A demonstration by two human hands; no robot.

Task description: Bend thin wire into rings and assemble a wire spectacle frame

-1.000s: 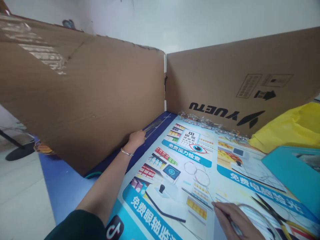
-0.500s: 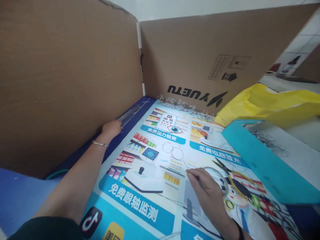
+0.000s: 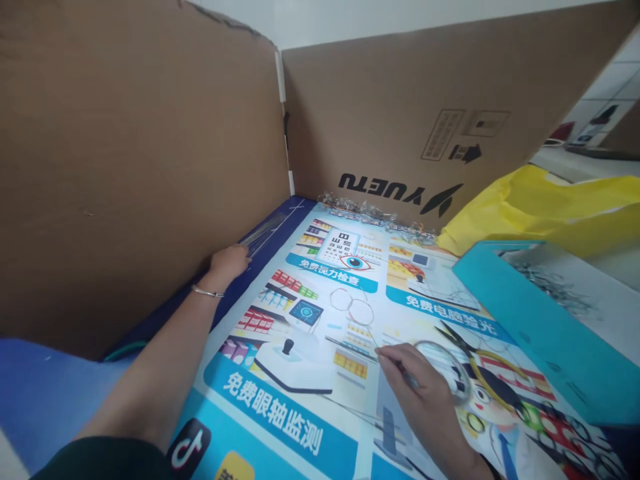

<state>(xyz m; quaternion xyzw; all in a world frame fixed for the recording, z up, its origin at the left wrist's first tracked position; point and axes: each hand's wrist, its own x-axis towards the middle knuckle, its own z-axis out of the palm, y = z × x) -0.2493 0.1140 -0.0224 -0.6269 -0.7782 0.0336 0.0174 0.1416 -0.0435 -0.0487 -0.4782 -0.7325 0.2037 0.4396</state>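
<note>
My right hand [image 3: 417, 387] is closed in a pinch around the tail of a thin wire [image 3: 361, 312], whose far part is bent into two round loops lying over the printed sheet. At the left, my left hand [image 3: 229, 264] is closed at the near end of a bundle of thin straight wires [image 3: 267, 230] beside the cardboard wall; its fingertips are partly hidden. Just right of my right hand are a coil of silvery wire [image 3: 463, 373] and yellow-handled scissors [image 3: 493, 367] with their blades apart.
Cardboard panels [image 3: 150, 147] stand at the left and back. Wire pieces [image 3: 370, 210] lie along the back edge of the printed sheet [image 3: 360, 423]. At right are a turquoise box [image 3: 540, 327] holding tangled wire, a yellow bag [image 3: 550, 207], and several dark rings [image 3: 583, 447].
The view has shifted slightly, so everything sits a little farther right. Both hands keep nearly the same places and grips, and the looped wire stays in my right hand.
</note>
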